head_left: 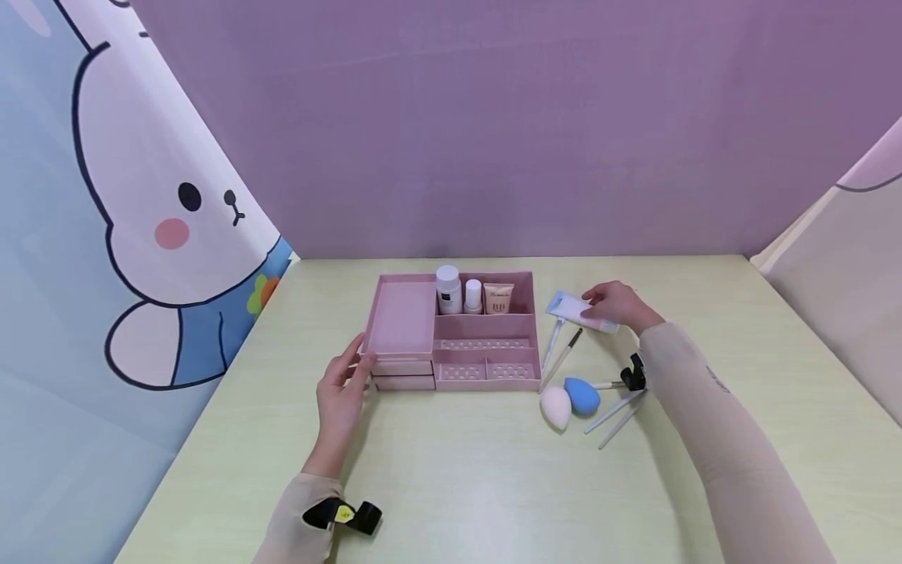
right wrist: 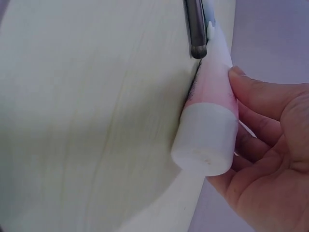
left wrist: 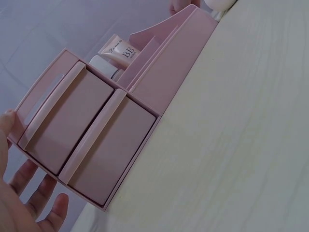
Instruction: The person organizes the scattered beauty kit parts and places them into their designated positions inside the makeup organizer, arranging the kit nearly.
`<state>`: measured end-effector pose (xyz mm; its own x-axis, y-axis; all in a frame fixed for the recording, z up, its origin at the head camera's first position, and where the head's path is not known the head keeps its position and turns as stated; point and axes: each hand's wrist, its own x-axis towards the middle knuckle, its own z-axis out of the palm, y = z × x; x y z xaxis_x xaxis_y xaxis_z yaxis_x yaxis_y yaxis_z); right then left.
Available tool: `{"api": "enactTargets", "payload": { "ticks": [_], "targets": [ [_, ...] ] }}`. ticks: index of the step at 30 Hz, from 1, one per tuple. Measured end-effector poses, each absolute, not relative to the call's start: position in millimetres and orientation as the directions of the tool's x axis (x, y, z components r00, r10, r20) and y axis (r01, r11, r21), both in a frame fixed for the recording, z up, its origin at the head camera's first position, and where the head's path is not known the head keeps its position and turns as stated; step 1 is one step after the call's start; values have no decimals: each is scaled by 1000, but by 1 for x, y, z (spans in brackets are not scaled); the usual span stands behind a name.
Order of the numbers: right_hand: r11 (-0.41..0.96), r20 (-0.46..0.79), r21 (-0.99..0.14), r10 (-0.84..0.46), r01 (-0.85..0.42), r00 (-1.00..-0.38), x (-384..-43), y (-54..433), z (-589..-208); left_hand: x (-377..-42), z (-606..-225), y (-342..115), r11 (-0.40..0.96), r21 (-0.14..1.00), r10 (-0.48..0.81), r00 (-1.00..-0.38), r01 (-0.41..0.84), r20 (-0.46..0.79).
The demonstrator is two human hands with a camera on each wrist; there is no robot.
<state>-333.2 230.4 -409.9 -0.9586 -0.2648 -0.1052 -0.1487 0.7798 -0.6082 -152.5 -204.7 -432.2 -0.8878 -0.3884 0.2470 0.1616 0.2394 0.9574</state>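
Your right hand (head_left: pixel 620 305) has its fingers clamped on the tube (right wrist: pixel 210 92), which slants to the right of the organizer (head_left: pixel 402 313); you cannot tell whether it touches the worktop (head_left: pixel 451 470). Your left hand (head_left: pixel 341 395) rests on the organizer's left front corner, fingers apart.

On the near side of the tube, between the organizer and your right arm, you have two brushes (head_left: pixel 562 359), then a pink sponge (head_left: pixel 555 408) touching a blue sponge (head_left: pixel 582 396). More brushes (head_left: pixel 616 409) lie beside these, partly hidden by your wrist camera (head_left: pixel 634 372). Two bottles (head_left: pixel 449 291) and a BB tube (head_left: pixel 498 299) stand in the organizer's back compartment.
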Motion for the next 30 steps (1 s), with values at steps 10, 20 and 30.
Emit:
{"api": "enactTargets", "payload": {
  "ticks": [10, 20, 30],
  "targets": [
    [783, -170, -610, -276, -118, -946, -328, 224, -402, -152, -429, -205, 220, 966, -383, -899, 132, 210],
    [708, -203, -704, -283, -61, -937, -321, 235, -408, -135, -398, -192, 257, 958, -366, -904, 128, 219],
    [650, -156, -758, -259, -52, -953, -312, 242, -413, -140, -407, -195, 255, 957, -367, -901, 140, 230]
  ]
}}
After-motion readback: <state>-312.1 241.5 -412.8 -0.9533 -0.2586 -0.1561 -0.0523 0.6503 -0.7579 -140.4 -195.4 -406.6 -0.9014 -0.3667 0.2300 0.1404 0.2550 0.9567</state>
